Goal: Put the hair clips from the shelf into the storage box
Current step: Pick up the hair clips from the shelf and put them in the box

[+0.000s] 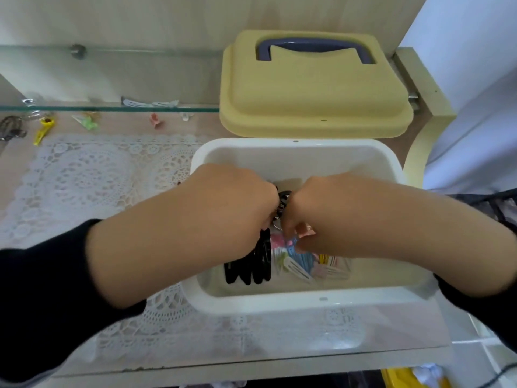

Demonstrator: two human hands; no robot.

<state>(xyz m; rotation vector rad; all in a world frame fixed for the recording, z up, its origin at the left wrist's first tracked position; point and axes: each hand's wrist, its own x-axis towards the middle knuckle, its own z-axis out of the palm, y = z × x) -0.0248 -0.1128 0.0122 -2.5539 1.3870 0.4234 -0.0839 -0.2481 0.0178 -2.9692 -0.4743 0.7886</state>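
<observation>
Yellow lid [313, 102] lying beyond the storage box [293, 303], I am gripping the black hair clips [251, 267], left hand [232, 203] and right hand [330, 208] fingers curling tight.

Both hands are crowding the middle of the storage box [296, 303] mouth: the left hand [229, 203] is gripping the black clips [249, 267], the right hand [316, 214] is pinching at the coloured clips [302, 264], and the forearms are crossing its left and right rims. Room is showing at the far end of the box, bare white behind the knuckles. The yellow lid [307, 102] is leaning up just behind, walling off the back. Out left the counter [84, 191] is lying wide open, but the glass shelf [112, 108] is hanging over its far strip, where loose clips [43, 130] are dotting the way.
</observation>
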